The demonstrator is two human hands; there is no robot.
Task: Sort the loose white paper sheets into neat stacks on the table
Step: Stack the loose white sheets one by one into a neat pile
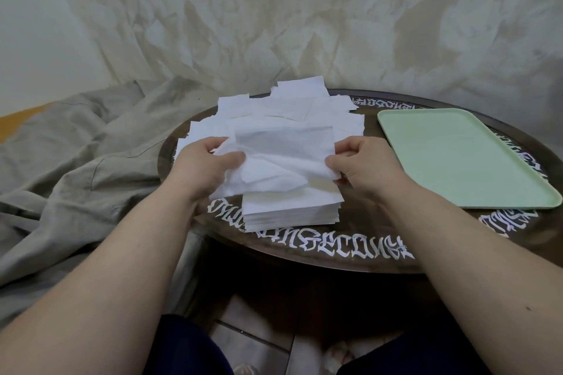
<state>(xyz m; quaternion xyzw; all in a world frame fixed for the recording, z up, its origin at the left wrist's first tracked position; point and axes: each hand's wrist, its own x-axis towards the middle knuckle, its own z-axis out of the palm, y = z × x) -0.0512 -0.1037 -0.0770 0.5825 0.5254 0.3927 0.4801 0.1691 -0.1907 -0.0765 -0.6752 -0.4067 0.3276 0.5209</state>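
Both hands pinch a soft, crumpled white sheet [280,158] above a squared stack [292,210]

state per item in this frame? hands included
left hand: grip pinching the held sheet's left edge
right hand: grip pinching its right edge
held sheet: lifted, rumpled, above the neat stack
neat stack: squared, at the table's near edge
loose pile: scattered, overlapping, behind the stack
green tray: flat, empty, right side of table
table: round, dark, lettered rim

A neat stack [292,210] lies under the fingers [234,158], loose sheets [274,113] behind them, a tray [457,158] right, all on the table [350,256].
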